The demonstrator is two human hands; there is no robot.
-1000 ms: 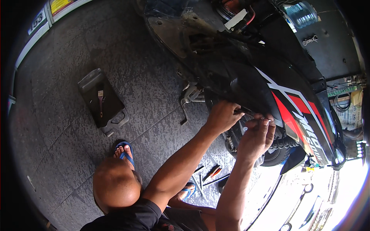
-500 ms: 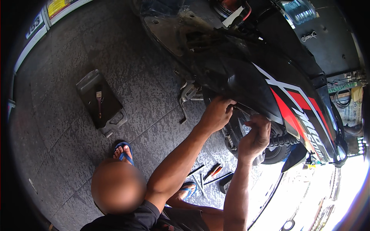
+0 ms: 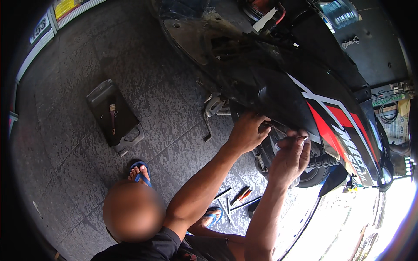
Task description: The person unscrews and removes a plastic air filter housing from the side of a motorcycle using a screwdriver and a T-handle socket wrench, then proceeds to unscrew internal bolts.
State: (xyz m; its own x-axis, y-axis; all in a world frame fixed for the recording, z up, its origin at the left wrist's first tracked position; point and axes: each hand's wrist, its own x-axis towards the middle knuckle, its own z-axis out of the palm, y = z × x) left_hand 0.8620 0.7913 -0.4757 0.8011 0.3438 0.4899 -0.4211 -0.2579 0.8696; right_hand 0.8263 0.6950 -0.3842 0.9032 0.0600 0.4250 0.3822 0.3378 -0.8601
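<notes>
Both my hands are at the lower edge of a black scooter body panel (image 3: 278, 108) with red and white decals. My left hand (image 3: 252, 132) has its fingers curled at the edge, round a thin dark piece that I cannot identify. My right hand (image 3: 294, 154), just right of it and lower, pinches at the other end of that dark piece, with a small pale bit at the fingertips. What exactly each hand grips is partly hidden. A coil spring (image 3: 318, 162) and a wheel (image 3: 313, 177) show below the panel.
A dark tray (image 3: 124, 126) holding a paintbrush (image 3: 113, 117) lies on the tiled floor to the left. Red-handled pliers (image 3: 244, 195) and several rods lie near my sandalled feet (image 3: 139, 172). A side stand (image 3: 208, 126), a blue water jug (image 3: 339, 15) and bright daylight at the lower right also show.
My hands stay at the panel edge with small shifts. Compared with half a second ago, my left hand is slightly farther right and the small pale bit at my right fingertips shows again.
</notes>
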